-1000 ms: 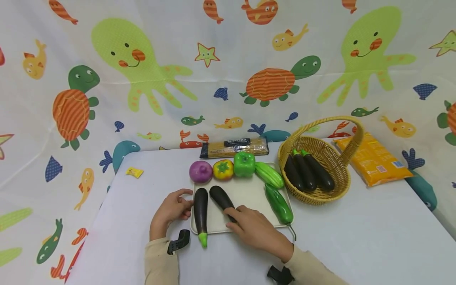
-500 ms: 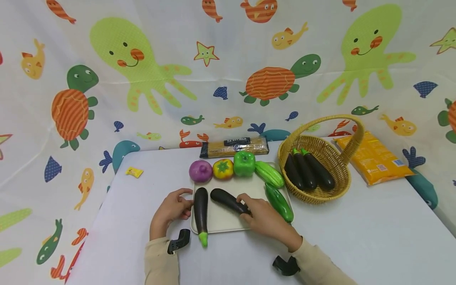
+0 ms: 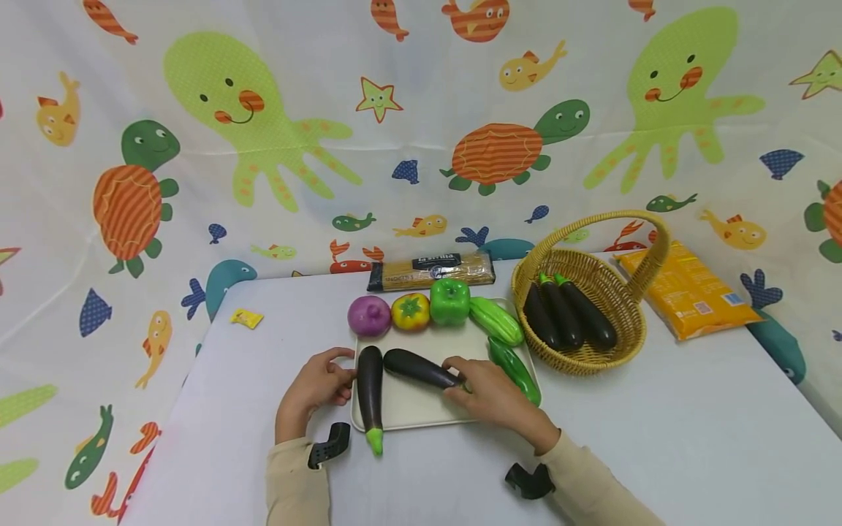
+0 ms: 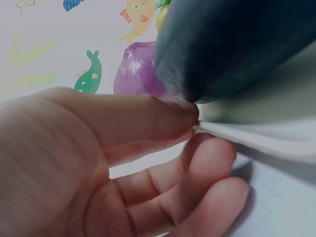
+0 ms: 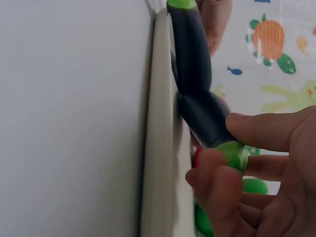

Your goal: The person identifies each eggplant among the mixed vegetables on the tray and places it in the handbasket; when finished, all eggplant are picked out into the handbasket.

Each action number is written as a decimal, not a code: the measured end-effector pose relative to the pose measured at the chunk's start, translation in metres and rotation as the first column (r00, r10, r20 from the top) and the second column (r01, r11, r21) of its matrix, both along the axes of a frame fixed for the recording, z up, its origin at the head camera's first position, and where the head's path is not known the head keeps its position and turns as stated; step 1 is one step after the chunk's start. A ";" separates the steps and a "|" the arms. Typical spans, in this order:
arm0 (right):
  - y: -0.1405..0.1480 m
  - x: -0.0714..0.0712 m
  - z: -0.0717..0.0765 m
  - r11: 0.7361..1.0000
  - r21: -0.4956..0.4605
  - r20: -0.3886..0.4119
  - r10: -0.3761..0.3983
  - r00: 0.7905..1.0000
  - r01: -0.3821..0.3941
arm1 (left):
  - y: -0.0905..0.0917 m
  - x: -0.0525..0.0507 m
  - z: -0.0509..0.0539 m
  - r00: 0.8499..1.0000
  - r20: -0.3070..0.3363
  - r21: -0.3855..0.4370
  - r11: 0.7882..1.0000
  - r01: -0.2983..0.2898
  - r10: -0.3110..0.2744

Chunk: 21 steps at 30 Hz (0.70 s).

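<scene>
My left hand [image 3: 319,386] pinches the left rim of a cream tray [image 3: 424,410] between thumb and curled fingers. Just right of it an eggplant [image 3: 370,387] lies along the tray's left side, its green stem end jutting over the front edge. A second eggplant [image 3: 419,368] slants across the tray, its blunt end close to or touching the first one. My right hand [image 3: 495,394] holds this second eggplant near its green stem end [image 5: 232,153], thumb on one side and fingers on the other, as the right wrist view shows.
Along the tray's back and right sit a purple onion [image 3: 369,316], a yellow pepper [image 3: 411,313], a green bell pepper [image 3: 450,302], a ridged green vegetable [image 3: 496,321] and a long green pepper [image 3: 515,371]. Beyond are spaghetti [image 3: 430,272], a wicker basket [image 3: 628,343] of eggplants and an orange packet [image 3: 691,292].
My right hand has shifted right and slightly back, toward the stem end of the second eggplant, which now lies flatter across the tray. The left hand stays at the rim.
</scene>
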State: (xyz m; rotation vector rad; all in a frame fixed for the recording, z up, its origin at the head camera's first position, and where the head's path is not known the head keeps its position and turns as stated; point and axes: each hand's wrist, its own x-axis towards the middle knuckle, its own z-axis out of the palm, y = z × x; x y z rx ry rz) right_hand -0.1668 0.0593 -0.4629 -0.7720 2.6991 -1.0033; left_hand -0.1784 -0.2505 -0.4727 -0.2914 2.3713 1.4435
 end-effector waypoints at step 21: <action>0.017 -0.005 0.014 0.992 0.073 -0.018 -0.098 0.995 0.099 | -0.001 -0.001 -0.002 1.000 0.008 0.018 1.000 -0.004 0.004</action>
